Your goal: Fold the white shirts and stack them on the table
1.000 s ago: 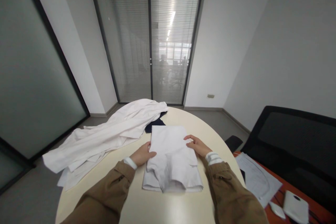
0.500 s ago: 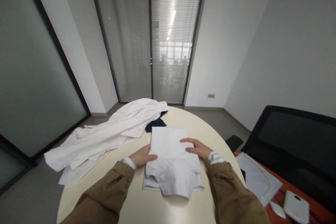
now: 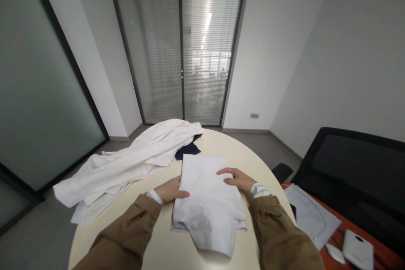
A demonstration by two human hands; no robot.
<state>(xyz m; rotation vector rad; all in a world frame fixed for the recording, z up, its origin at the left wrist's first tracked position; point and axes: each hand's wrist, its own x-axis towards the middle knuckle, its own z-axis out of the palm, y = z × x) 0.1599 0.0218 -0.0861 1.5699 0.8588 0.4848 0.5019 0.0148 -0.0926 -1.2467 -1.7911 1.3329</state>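
A folded white garment (image 3: 207, 206) lies on the cream round table (image 3: 221, 143), its lower layer hanging toward me in a rounded flap. My left hand (image 3: 172, 190) rests flat on its left edge, and my right hand (image 3: 236, 179) lies on its right side with the fingers spread. Neither hand visibly grips the cloth. To the left sits a crumpled heap of white cloth (image 3: 126, 164), overhanging the table edge. A dark navy cloth (image 3: 189, 150) pokes out beyond the folded garment, partly under the heap.
On the right, an orange desk (image 3: 335, 223) holds papers (image 3: 308, 215), a white mouse (image 3: 333, 253) and a white device (image 3: 357, 249). A black chair (image 3: 357, 164) stands behind it. A glass door with blinds (image 3: 180, 50) fills the far wall.
The garment's lower flap has slid down toward me, and its upper layer now lies flatter. Both hands have shifted slightly toward me.
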